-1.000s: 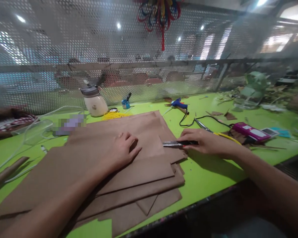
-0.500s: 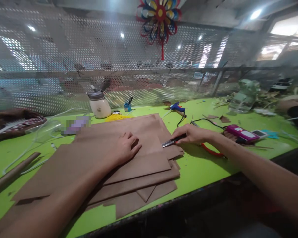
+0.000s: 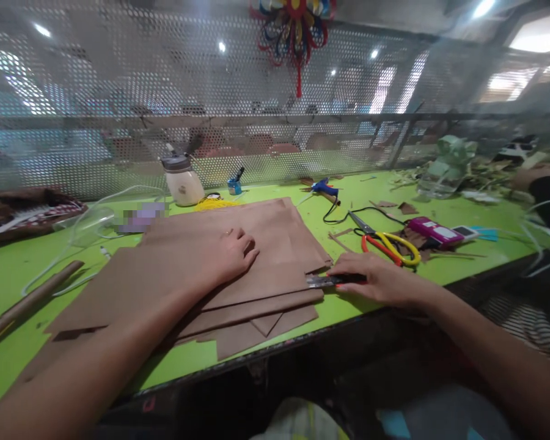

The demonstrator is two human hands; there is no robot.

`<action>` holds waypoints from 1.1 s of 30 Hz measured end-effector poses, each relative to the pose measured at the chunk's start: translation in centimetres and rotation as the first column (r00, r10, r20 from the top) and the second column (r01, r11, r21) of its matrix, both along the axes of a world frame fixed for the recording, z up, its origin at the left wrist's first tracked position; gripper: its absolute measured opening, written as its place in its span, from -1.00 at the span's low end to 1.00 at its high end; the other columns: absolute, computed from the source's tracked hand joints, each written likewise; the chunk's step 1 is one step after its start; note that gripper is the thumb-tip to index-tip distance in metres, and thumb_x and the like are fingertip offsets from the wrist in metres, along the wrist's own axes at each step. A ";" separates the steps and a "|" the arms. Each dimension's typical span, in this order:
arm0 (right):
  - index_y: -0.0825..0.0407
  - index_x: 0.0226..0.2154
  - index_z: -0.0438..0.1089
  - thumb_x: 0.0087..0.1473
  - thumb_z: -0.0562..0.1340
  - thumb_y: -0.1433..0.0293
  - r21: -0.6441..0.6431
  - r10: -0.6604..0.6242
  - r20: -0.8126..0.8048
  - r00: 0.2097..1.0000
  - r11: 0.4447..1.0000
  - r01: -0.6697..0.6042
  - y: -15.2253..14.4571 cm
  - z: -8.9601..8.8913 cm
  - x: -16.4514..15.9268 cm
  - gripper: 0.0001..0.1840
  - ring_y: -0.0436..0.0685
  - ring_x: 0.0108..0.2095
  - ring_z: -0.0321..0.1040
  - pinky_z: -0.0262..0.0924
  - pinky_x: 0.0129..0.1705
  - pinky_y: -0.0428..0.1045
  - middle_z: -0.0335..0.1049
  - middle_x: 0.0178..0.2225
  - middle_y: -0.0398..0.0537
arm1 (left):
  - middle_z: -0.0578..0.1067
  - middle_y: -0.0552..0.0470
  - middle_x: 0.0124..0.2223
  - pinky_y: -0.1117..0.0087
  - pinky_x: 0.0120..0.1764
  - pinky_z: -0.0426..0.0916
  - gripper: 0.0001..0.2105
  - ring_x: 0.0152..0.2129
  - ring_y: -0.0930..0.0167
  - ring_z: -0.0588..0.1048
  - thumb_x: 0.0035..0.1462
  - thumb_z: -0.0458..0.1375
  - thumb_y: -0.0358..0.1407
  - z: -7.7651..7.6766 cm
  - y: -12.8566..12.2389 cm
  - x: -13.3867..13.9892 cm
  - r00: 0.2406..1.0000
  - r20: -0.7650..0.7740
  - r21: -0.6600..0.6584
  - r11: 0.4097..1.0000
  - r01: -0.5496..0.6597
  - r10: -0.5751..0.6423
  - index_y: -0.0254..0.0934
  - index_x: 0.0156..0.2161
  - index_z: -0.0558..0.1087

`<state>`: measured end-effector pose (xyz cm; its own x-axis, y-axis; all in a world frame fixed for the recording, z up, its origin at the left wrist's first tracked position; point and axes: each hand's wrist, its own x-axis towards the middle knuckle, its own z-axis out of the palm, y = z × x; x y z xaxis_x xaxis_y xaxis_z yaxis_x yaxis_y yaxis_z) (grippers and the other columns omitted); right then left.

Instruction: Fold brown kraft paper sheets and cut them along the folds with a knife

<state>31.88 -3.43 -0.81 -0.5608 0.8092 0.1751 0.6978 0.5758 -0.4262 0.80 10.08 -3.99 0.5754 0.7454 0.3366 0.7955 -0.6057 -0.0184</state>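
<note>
My left hand [image 3: 233,252] rests on the top sheet of a stack of brown paper [image 3: 275,244], fingers loosely bent and apart from the thumb, holding nothing. A ring shows on one finger. At the stack's right edge, my right hand [image 3: 371,278] is closed around a utility knife [image 3: 323,280] with a dark handle. Its metal blade meets the paper near the front right corner; how deep it goes is hidden. Just beyond that hand lie scissors [image 3: 389,244] with red and yellow handles.
Behind the stack stand a white bottle [image 3: 183,183] and a small blue bottle [image 3: 234,185]. A blue glue gun [image 3: 325,188] trails a black cord. Right lies a magenta device [image 3: 433,232]; left, a brown paper roll [image 3: 32,302]. The table's front edge [image 3: 266,351] runs close to me.
My right hand has drawn the knife toward me along the paper's right edge, down to the front corner. The scissors show fully now. My left hand stays on the paper.
</note>
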 end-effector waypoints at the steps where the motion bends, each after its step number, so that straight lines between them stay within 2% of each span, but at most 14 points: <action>1: 0.01 -0.08 0.44 0.15 0.18 0.28 0.000 0.009 -0.003 1.000 1.000 -0.009 -0.1 -0.2 -0.1 -0.69 0.14 -0.15 0.37 0.21 -0.08 0.01 0.46 -0.17 0.05 | 0.37 -0.11 -0.16 0.19 -0.07 0.23 -0.72 -0.20 0.25 0.34 0.20 0.00 -0.12 0.0 -0.1 0.0 1.000 0.002 0.008 1.000 -0.002 0.002 -0.26 -0.19 0.45; 7: 0.00 -0.03 0.42 0.20 0.12 0.23 0.030 -0.012 0.004 1.000 0.999 0.012 -0.2 -1.0 -0.2 -0.65 0.14 -0.16 0.35 0.21 -0.10 0.01 0.43 -0.19 0.05 | 0.38 -0.13 -0.18 0.20 -0.08 0.23 -0.73 -0.21 0.25 0.34 0.23 -0.05 -0.19 0.6 -0.9 0.6 0.997 -0.075 0.096 0.995 -0.028 0.035 -0.28 -0.21 0.45; 12: -0.02 -0.01 0.42 0.17 0.15 0.23 0.068 0.004 -0.002 1.000 0.998 -0.004 0.7 -0.3 0.8 -0.64 0.13 -0.23 0.37 0.22 -0.16 0.01 0.45 -0.24 0.04 | 0.38 -0.19 -0.13 0.14 -0.09 0.20 -0.71 -0.16 0.20 0.33 0.23 -0.09 -0.26 1.2 -1.9 2.4 0.995 -0.059 0.152 0.986 -0.068 0.077 -0.32 -0.23 0.46; 18: 0.03 -0.11 0.47 0.11 0.21 0.22 0.011 0.005 -0.010 1.000 1.000 -0.005 2.0 0.2 2.3 -0.66 0.12 -0.22 0.40 0.22 -0.13 0.00 0.49 -0.24 0.00 | 0.39 -0.28 -0.17 0.10 -0.14 0.22 -0.69 -0.17 0.12 0.34 0.21 -0.11 -0.33 1.5 -2.4 4.5 0.996 -0.045 0.086 0.993 -0.075 0.079 -0.39 -0.26 0.49; 24: 0.02 -0.06 0.46 0.15 0.18 0.23 0.047 0.006 0.000 1.000 0.999 -0.006 1.4 -0.8 1.9 -0.65 0.11 -0.25 0.38 0.23 -0.15 0.00 0.46 -0.26 0.03 | 0.42 -0.14 -0.30 0.22 -0.21 0.27 -0.70 -0.32 0.23 0.40 0.21 -0.03 -0.19 2.5 -3.9 3.4 0.997 -0.076 -0.028 1.000 0.007 -0.009 -0.32 -0.26 0.49; 28: 0.03 -0.04 0.43 0.16 0.17 0.27 0.081 -0.007 -0.012 1.000 0.997 0.008 0.9 -1.4 1.8 -0.66 0.11 -0.22 0.37 0.22 -0.13 -0.01 0.45 -0.24 0.03 | 0.43 -0.12 -0.16 0.22 -0.10 0.25 -0.64 -0.22 0.25 0.39 0.26 -0.08 -0.09 2.4 -5.7 1.7 0.977 -0.114 -0.104 0.980 0.168 -0.180 -0.25 -0.14 0.47; 30: 0.03 -0.03 0.41 0.17 0.17 0.30 0.095 0.008 -0.013 1.000 0.995 -0.007 0.8 -1.7 1.8 -0.67 0.11 -0.21 0.35 0.21 -0.13 0.00 0.43 -0.21 0.04 | 0.41 -0.13 -0.03 0.19 0.00 0.19 -0.62 -0.10 0.23 0.35 0.28 -0.11 -0.10 1.8 -6.1 1.1 0.975 -0.093 -0.093 0.977 0.194 -0.203 -0.22 -0.01 0.43; 33: 0.04 -0.05 0.40 0.17 0.17 0.32 0.104 0.029 0.001 1.000 0.994 -0.029 0.9 -2.0 1.6 -0.70 0.12 -0.21 0.33 0.21 -0.13 0.01 0.41 -0.21 0.05 | 0.35 -0.11 0.09 0.16 0.06 0.14 -0.59 0.00 0.22 0.30 0.30 -0.15 -0.10 0.8 -6.2 0.8 0.983 -0.075 -0.066 0.984 0.164 -0.168 -0.19 0.11 0.34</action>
